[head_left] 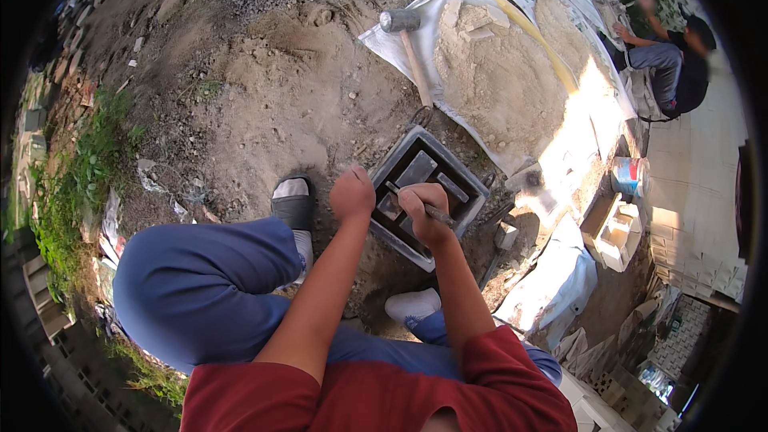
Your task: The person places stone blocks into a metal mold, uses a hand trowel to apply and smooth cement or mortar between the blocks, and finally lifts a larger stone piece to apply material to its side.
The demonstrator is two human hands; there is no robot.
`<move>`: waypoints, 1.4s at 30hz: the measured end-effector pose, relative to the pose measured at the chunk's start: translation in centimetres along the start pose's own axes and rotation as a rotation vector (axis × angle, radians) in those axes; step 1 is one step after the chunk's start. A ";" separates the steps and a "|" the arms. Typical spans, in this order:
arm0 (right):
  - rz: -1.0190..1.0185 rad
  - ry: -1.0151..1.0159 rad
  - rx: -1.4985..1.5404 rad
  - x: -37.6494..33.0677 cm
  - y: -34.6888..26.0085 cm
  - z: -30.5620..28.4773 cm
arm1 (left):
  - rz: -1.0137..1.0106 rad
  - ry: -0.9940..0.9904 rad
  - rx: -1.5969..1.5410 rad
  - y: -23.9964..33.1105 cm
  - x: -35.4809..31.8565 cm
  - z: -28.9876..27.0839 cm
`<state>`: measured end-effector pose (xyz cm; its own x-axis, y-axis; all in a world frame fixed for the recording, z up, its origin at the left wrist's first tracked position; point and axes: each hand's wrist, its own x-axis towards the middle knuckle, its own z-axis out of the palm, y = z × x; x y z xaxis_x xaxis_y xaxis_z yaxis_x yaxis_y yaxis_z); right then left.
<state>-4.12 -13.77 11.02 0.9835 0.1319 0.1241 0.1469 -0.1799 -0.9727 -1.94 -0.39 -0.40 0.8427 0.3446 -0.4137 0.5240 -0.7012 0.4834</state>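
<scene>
A dark grey rectangular box-shaped mold [454, 162] sits on the ground in front of me, tilted in view, with several blocks and gaps inside its walls. My right hand [426, 212] is over the mold, its fingers wrapped round a dark rod [438, 214] whose ends stick out on both sides of the fist. At the mold's left wall is my left hand [352, 192], closed. Whether it grips the wall or something small is hidden. Beyond the mold's far corner lies a mallet [417, 68] with a grey cylindrical head and a wooden handle, partly on a white sack.
Pale sand or powder [500, 72] is heaped on opened sacks at the far right. A bucket [630, 176] and a pale box-like block [620, 232] stand to the right. Another person [680, 68] sits at the upper right. My sandalled left foot [294, 206] is beside the mold.
</scene>
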 end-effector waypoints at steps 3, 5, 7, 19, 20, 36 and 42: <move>0.031 0.110 0.155 -0.1 -1.3 -0.4 | -0.013 0.020 0.005 0.5 -0.2 -0.4; 0.025 0.202 0.449 0.7 -4.1 -0.8 | -0.002 0.017 0.012 0.0 0.1 -0.7; -0.003 0.237 0.555 1.8 -7.2 -2.0 | 0.025 -0.010 0.014 -0.1 -0.1 -0.4; -0.065 0.458 0.518 5.9 -5.3 -2.5 | 0.073 0.064 0.029 -0.2 0.0 0.1; -0.075 0.482 0.518 6.2 -5.2 -2.4 | 0.075 0.062 0.027 -0.2 0.0 0.1; -0.310 0.030 0.138 7.8 -0.1 -2.4 | 0.115 0.098 0.072 -0.5 0.2 0.6; -0.085 -0.038 0.430 9.5 0.1 -4.1 | 0.131 0.104 0.056 -0.7 0.2 0.9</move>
<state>5.64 -16.49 12.95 0.9640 0.1656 0.2080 0.1620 0.2543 -0.9535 -2.27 -0.37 -1.51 0.9130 0.3088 -0.2665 0.4038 -0.7770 0.4830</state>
